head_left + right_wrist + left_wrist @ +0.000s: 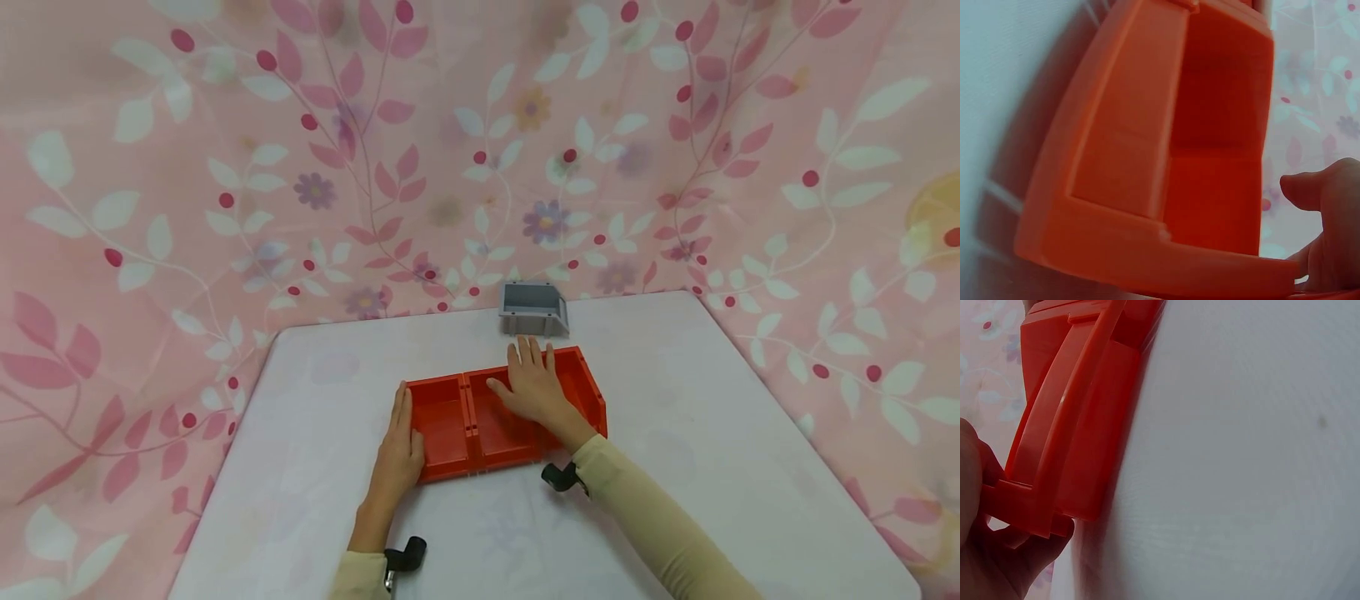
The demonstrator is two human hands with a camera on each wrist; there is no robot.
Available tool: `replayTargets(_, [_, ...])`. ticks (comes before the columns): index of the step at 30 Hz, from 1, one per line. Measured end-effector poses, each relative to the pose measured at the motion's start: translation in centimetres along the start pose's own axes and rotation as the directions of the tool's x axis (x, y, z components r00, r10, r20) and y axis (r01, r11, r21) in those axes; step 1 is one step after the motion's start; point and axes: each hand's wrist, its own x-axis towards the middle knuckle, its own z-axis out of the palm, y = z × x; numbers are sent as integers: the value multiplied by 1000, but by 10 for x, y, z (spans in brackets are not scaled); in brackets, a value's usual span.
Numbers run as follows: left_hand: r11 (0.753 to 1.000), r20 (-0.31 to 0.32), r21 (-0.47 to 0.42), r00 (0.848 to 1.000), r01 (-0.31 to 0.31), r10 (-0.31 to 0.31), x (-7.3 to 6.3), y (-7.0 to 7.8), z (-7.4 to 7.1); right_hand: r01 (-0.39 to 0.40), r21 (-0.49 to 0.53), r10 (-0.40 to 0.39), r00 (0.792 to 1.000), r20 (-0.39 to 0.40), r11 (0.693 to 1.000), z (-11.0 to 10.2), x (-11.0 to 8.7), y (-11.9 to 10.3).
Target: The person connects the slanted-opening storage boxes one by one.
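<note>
Far left, pale left sleeve (360, 575), black wrist device (407, 555) just above the table. Left hand (399, 458) grasps the left wall of the left red bin (441, 422): thumb at the near corner, fingers along the outside. Bin sits flat on the white table (720, 417), around the middle, first in a slightly slanted red row. Middle red bin (501, 432) next, touching it wall to wall; visible interiors bare red. Behind the row, apart from it, a small grey bin (531, 323) near the table's back edge, pink floral curtain (420, 167) beyond. Right hand (536, 392) lies across the row, fingers fairly straight and spread, tips over the far rim, thumb out over the middle bin; not clenched. Pressure: cannot tell. Right red bin (579, 379) partly under that hand, its boundary with the middle one hidden. Right sleeve (660, 521) runs toward the near edge.
</note>
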Motion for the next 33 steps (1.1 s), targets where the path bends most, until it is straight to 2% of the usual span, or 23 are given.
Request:
replayTargets(6, [1000,-4,1,1000,-1,1,-1,1,1,-1,-27,1,1000,8,1000,13,-1,3])
replayTargets(12, [1000,-8,0,1000,-6,6,-1,2,2,-3,5,3,1000,-4,1000,22,-2,5])
replayTargets(27, [1000,9,2,1000,8,-8,-2,2,-1,16,51,-15,1000,-19,999,23,-3,7])
replayTargets(33, [1000,4,1,1000,-1,1,-1,2,0,26,89,-27,1000,11,996,10,2,14])
